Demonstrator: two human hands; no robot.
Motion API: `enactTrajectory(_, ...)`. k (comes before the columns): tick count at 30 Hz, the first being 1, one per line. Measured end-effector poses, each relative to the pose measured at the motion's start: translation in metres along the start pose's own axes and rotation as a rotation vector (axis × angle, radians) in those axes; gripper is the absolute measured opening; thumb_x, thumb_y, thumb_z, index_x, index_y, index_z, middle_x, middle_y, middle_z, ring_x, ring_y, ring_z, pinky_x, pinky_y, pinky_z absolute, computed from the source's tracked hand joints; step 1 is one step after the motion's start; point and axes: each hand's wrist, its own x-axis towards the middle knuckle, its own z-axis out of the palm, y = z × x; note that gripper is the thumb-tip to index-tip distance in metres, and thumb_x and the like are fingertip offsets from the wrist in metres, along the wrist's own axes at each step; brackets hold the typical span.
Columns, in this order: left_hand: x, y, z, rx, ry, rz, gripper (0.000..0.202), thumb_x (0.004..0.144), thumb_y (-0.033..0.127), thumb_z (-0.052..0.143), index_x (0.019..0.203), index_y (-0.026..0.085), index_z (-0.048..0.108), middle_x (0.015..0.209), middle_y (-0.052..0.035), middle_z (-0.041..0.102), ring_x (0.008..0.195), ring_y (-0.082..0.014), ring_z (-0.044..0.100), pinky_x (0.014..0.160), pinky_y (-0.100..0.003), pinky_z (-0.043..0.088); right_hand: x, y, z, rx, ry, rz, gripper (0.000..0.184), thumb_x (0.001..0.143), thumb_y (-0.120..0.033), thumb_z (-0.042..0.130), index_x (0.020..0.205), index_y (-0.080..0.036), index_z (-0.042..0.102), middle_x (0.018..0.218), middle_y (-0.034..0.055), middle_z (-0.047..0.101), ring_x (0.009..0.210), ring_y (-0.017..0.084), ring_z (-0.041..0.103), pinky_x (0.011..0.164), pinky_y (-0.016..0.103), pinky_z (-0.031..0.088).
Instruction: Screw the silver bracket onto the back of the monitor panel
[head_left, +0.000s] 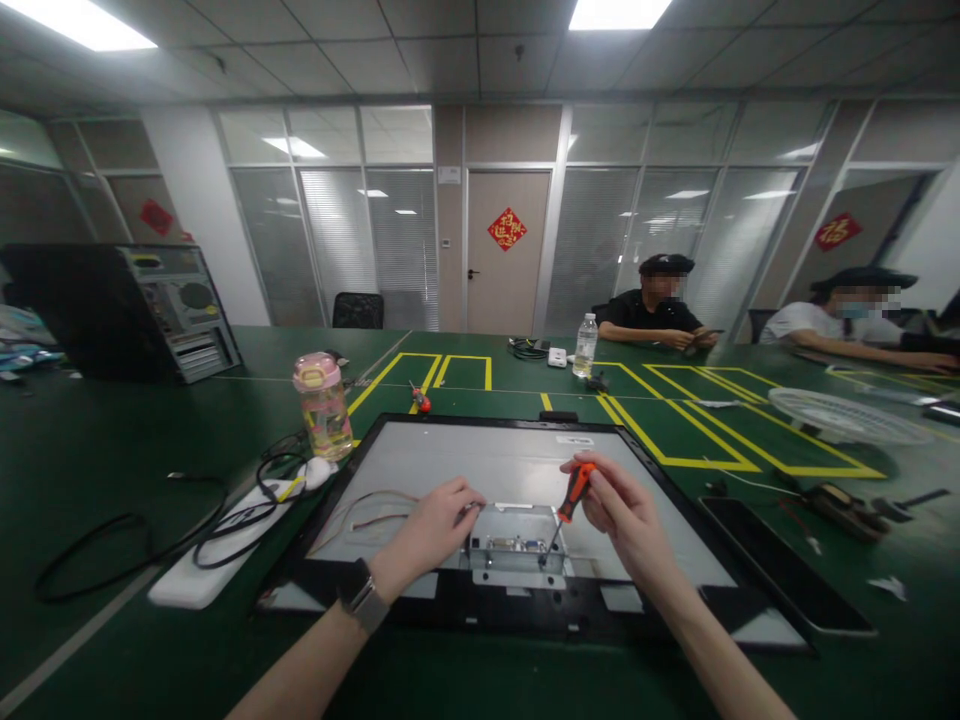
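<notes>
A screwdriver [577,491] with an orange and black handle is gripped by my right hand [624,508]. Its shaft points down to the right part of a metal bracket [517,522] that carries a row of connector ports. The bracket is at the near middle of a flat display panel [465,452], which lies back side up in a black frame. My left hand [441,518] has its fingers closed at the bracket's upper left corner; what they pinch is hidden. Thin wires [358,498] curve across the panel left of that hand.
Left of the panel are a white power strip [217,560], black cables [142,545] and a pink-lidded bottle [324,410]. A black computer case [82,310] stands far left. A red tool [421,400] and clear bottle [586,348] are beyond. A black slab [784,562] lies right; two people sit across.
</notes>
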Motion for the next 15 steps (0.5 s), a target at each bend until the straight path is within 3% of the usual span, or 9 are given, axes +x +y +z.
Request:
enactTrajectory(6,-0.0002,0.0016,-0.0002,0.023,0.004,0.011,0.025,0.091,0.019,0.043,0.099,0.020,0.067,0.095,-0.0047,0.062,0.087,-0.0174,0.061,0.081,-0.026,0.046,0.0024,-0.0011,-0.0022,-0.002,0.097,0.006,0.025,0.071,-0.041,0.073,0.081,-0.019,0.067,0.076,0.0018,0.058,0.045,0.005,0.037,0.039,0.019,0.026)
enactTrajectory(15,0.0001,-0.0014,0.0023,0.046,0.005,0.022,0.026,0.092,0.019,0.042,0.102,0.021,0.066,0.095,-0.0041,0.061,0.087,-0.0170,0.061,0.081,-0.026,0.045,0.0011,-0.0022,-0.0036,0.020,0.094,0.043,0.023,0.071,-0.040,0.074,0.079,-0.020,0.067,0.072,0.0008,0.056,0.046,0.006,0.037,0.041,0.021,0.027)
